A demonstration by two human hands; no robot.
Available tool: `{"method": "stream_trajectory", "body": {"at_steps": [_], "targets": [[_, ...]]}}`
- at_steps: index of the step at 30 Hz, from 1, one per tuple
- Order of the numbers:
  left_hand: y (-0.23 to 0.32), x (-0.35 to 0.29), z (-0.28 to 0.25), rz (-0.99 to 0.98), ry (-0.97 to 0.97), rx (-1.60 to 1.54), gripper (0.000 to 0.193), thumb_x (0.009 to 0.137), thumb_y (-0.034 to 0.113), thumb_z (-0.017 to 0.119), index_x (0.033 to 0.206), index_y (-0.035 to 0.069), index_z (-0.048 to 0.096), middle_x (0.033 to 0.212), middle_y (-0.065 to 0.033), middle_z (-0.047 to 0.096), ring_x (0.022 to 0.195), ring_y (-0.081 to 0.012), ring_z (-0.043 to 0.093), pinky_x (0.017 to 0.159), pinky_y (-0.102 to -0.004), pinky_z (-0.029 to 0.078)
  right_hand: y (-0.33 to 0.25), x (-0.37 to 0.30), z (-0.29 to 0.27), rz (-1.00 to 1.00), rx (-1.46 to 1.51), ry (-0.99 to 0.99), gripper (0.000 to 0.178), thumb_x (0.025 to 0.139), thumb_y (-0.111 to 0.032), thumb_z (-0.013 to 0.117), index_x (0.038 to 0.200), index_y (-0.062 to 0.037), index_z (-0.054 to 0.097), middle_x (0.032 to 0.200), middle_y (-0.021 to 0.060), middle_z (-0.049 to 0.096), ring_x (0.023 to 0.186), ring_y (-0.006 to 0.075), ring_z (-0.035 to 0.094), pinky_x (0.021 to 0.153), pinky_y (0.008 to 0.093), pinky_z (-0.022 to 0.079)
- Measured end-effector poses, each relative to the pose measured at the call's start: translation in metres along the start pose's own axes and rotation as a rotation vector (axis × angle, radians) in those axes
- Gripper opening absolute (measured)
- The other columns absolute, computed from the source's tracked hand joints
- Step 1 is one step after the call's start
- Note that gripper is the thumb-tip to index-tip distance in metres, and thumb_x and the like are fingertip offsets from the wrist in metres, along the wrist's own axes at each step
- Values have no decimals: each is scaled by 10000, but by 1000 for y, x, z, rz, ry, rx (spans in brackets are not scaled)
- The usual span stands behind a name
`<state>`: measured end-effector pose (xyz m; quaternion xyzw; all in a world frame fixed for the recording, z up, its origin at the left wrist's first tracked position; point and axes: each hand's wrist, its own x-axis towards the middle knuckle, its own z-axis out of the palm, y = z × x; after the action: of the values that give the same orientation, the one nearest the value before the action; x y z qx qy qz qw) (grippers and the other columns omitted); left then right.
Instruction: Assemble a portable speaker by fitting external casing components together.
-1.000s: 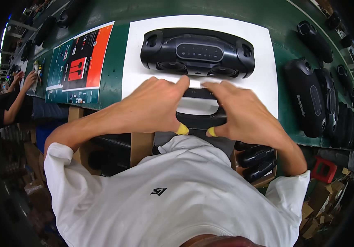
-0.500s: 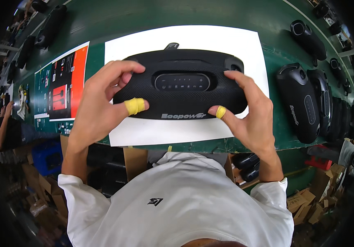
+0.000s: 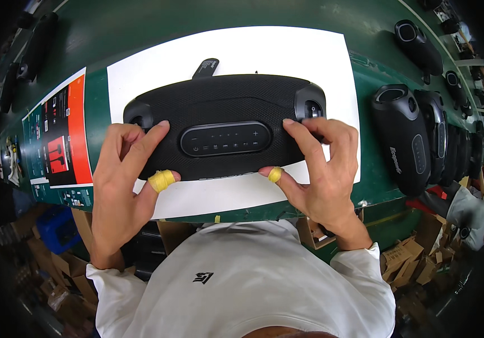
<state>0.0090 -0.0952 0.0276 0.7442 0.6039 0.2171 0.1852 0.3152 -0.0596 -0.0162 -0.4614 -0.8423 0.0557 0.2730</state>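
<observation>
A black portable speaker (image 3: 225, 112) with rounded ends and mesh cloth lies on a white sheet (image 3: 287, 48), its oval button panel (image 3: 226, 138) facing up. My left hand (image 3: 132, 174) grips the speaker's left end, thumb at the near edge and forefinger on top. My right hand (image 3: 321, 163) holds the right end in the same way. Yellow tape wraps both thumbs. Behind the speaker a small dark tag (image 3: 206, 68) with pale print sticks out onto the sheet.
Several similar black speakers (image 3: 402, 138) stand at the right, others farther back. A printed orange and black sheet (image 3: 64, 135) lies left on the green table (image 3: 157, 22). Cardboard boxes (image 3: 411, 259) and a blue bin (image 3: 59, 228) sit below. Other people are at both sides.
The speaker has tipped back, so its button panel faces me more fully and the lettering on its near side is mostly hidden. Both hands stay on its ends.
</observation>
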Motion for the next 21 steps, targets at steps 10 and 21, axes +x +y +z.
{"method": "stream_trajectory", "body": {"at_steps": [10,21], "targets": [[26,2,-4,12,-79,408,609,784,100,883,1373,54,734,993,-111,579,866,-271,622,656,-388,533,-1,1,8,-38,-81,17,753,699,-349,934,1377,-79,747,1397,177,661,1150,359,589,921,462,494],[0,108,49,292,-21,286,293,1065,159,561,1191,-17,759,1078,-227,774,961,-388,741,833,-471,569,6,-2,17,-77,-68,67,740,686,-320,937,1364,-88,752,1373,129,667,1125,325,616,899,441,439]]}}
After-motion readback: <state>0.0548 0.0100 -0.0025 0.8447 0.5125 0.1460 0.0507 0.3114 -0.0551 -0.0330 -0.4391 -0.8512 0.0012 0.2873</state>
